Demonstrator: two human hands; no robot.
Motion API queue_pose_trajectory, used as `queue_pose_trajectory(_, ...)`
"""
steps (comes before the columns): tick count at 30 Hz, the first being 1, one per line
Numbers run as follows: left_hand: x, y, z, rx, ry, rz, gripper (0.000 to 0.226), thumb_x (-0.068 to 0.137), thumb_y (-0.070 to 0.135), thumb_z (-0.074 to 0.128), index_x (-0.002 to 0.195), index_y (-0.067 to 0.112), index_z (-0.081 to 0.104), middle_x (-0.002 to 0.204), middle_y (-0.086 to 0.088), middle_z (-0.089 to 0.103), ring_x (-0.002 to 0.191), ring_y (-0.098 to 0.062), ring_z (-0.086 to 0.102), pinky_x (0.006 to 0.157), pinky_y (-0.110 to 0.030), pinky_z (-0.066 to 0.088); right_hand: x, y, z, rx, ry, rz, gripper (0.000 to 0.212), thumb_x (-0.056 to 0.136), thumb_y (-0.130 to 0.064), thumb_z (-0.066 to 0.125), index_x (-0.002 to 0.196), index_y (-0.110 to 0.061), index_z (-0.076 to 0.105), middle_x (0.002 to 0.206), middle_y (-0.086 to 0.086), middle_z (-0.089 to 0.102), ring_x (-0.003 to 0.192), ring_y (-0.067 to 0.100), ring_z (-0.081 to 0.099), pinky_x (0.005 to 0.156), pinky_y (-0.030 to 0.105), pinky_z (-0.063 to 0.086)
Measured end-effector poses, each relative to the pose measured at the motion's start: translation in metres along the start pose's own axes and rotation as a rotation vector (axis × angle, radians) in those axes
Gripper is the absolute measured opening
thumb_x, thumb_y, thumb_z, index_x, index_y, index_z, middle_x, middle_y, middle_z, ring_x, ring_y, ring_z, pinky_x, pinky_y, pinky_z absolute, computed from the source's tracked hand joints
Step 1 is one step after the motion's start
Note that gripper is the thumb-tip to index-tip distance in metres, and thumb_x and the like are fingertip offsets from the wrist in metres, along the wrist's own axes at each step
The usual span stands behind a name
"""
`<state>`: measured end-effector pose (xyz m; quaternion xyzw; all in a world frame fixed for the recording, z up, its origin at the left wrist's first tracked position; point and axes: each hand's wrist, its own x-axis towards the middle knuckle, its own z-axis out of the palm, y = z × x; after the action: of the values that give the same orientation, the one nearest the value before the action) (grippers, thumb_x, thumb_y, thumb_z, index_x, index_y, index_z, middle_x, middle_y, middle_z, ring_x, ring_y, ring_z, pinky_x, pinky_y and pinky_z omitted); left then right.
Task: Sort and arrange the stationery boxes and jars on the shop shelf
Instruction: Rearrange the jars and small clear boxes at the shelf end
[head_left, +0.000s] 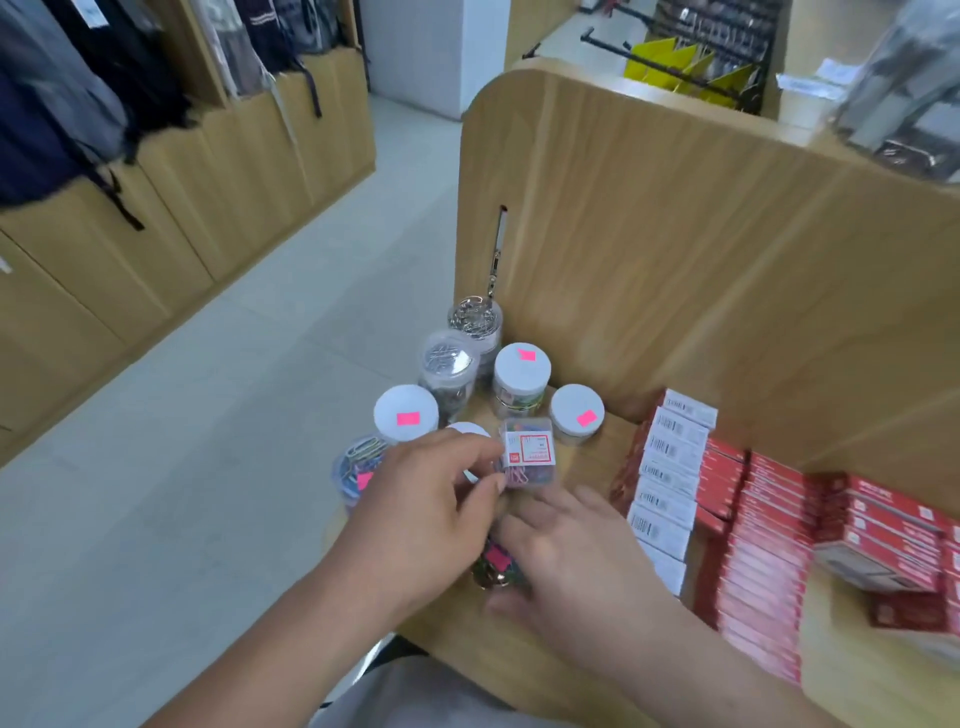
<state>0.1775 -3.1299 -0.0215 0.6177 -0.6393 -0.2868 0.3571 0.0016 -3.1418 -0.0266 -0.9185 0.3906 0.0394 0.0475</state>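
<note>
My left hand (431, 512) pinches the small clear plastic box of coloured paper clips (531, 456), mid-placement; my blurred right hand (576, 561) I cannot tell. Next it needs a gap beside the white-lidded round jars (522, 368).

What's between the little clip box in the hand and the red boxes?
Only bare wooden shelf between the little clip box, pinched by the left hand, and the red boxes, seen in the head view.

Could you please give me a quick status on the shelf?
Left hand pinches clear clip box. Right hand beside it, grip unclear. White-lidded jars crowd behind.
</note>
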Motion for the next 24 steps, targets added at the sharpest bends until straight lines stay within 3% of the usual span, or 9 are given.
queue_pose_trajectory(5, 0.009, 0.012, -0.008, 0.043, 0.015, 0.081, 0.014, 0.092, 0.025, 0.067, 0.102, 0.032, 0.072, 0.089, 0.016, 0.064, 0.081, -0.006, 0.062, 0.071, -0.031, 0.053, 0.011, 0.043, -0.048, 0.189, 0.166, 0.180, 0.050, 0.086, -0.078, 0.045, 0.089, -0.035, 0.071, 0.081, -0.015, 0.066, 0.082, 0.013, 0.064, 0.064, 0.035, 0.053)
queue_pose_trajectory(8, 0.032, 0.018, -0.014, 0.206, 0.039, 0.204, 0.012, 0.090, 0.029, 0.060, 0.097, 0.028, 0.070, 0.088, 0.009, 0.062, 0.083, -0.015, 0.063, 0.070, -0.039, 0.053, 0.039, 0.089, -0.059, 0.201, 0.049, 0.265, 0.049, 0.093, -0.068, 0.035, 0.100, -0.033, 0.069, 0.092, -0.012, 0.068, 0.091, 0.014, 0.063, 0.072, 0.037, 0.054)
queue_pose_trajectory(11, 0.069, 0.024, -0.021, 0.485, 0.028, 0.321, 0.020, 0.089, 0.029, 0.059, 0.099, 0.019, 0.072, 0.094, 0.002, 0.065, 0.096, -0.027, 0.060, 0.073, -0.043, 0.053, 0.056, 0.112, -0.047, 0.138, -0.122, 0.219, 0.056, 0.092, -0.069, 0.019, 0.097, -0.032, 0.060, 0.094, -0.011, 0.067, 0.094, 0.018, 0.063, 0.077, 0.042, 0.054)
queue_pose_trajectory(13, 0.096, 0.027, -0.022, 0.629, -0.076, 0.355, 0.023, 0.089, 0.030, 0.063, 0.108, 0.021, 0.073, 0.103, 0.002, 0.066, 0.104, -0.027, 0.055, 0.083, -0.043, 0.050, 0.057, 0.118, -0.042, 0.122, -0.152, 0.179, 0.063, 0.089, -0.071, 0.011, 0.113, -0.036, 0.057, 0.108, -0.012, 0.070, 0.104, 0.018, 0.064, 0.082, 0.043, 0.054)
queue_pose_trajectory(15, 0.119, 0.027, -0.019, 0.733, -0.208, 0.375, 0.028, 0.090, 0.036, 0.064, 0.115, 0.024, 0.071, 0.108, 0.005, 0.066, 0.110, -0.024, 0.051, 0.091, -0.042, 0.047, 0.053, 0.124, -0.040, 0.101, -0.142, 0.169, 0.068, 0.087, -0.073, 0.009, 0.117, -0.033, 0.055, 0.105, -0.011, 0.071, 0.101, 0.019, 0.065, 0.081, 0.042, 0.055)
queue_pose_trajectory(18, 0.138, 0.022, -0.007, 0.873, -0.326, 0.408, 0.034, 0.087, 0.045, 0.066, 0.115, 0.025, 0.069, 0.107, 0.006, 0.067, 0.118, -0.023, 0.048, 0.095, -0.039, 0.043, 0.043, 0.133, -0.040, 0.091, -0.133, 0.195, 0.063, 0.086, -0.074, 0.015, 0.099, -0.028, 0.056, 0.081, -0.007, 0.067, 0.083, 0.021, 0.065, 0.071, 0.041, 0.055)
queue_pose_trajectory(20, 0.143, 0.018, -0.001, 0.926, -0.359, 0.401, 0.037, 0.086, 0.048, 0.069, 0.114, 0.025, 0.066, 0.104, 0.006, 0.067, 0.122, -0.023, 0.044, 0.095, -0.042, 0.037, 0.035, 0.137, -0.042, 0.106, -0.080, 0.211, 0.047, 0.089, -0.065, 0.031, 0.095, -0.027, 0.056, 0.077, -0.008, 0.064, 0.078, 0.021, 0.063, 0.069, 0.040, 0.054)
queue_pose_trajectory(22, 0.147, 0.015, 0.003, 0.954, -0.369, 0.381, 0.040, 0.083, 0.046, 0.072, 0.116, 0.025, 0.061, 0.103, 0.004, 0.067, 0.125, -0.023, 0.040, 0.096, -0.045, 0.034, 0.030, 0.137, -0.046, 0.168, 0.062, 0.211, 0.027, 0.093, -0.048, 0.048, 0.097, -0.025, 0.060, 0.082, -0.009, 0.065, 0.077, 0.018, 0.061, 0.069, 0.040, 0.054)
queue_pose_trajectory(24, 0.148, 0.012, 0.006, 0.936, -0.352, 0.373, 0.040, 0.082, 0.041, 0.072, 0.116, 0.026, 0.058, 0.101, 0.002, 0.066, 0.127, -0.022, 0.040, 0.094, -0.045, 0.032, 0.027, 0.137, -0.053, 0.230, 0.181, 0.229, 0.031, 0.092, -0.046, 0.051, 0.110, -0.027, 0.068, 0.101, -0.012, 0.072, 0.088, 0.015, 0.066, 0.076, 0.039, 0.055)
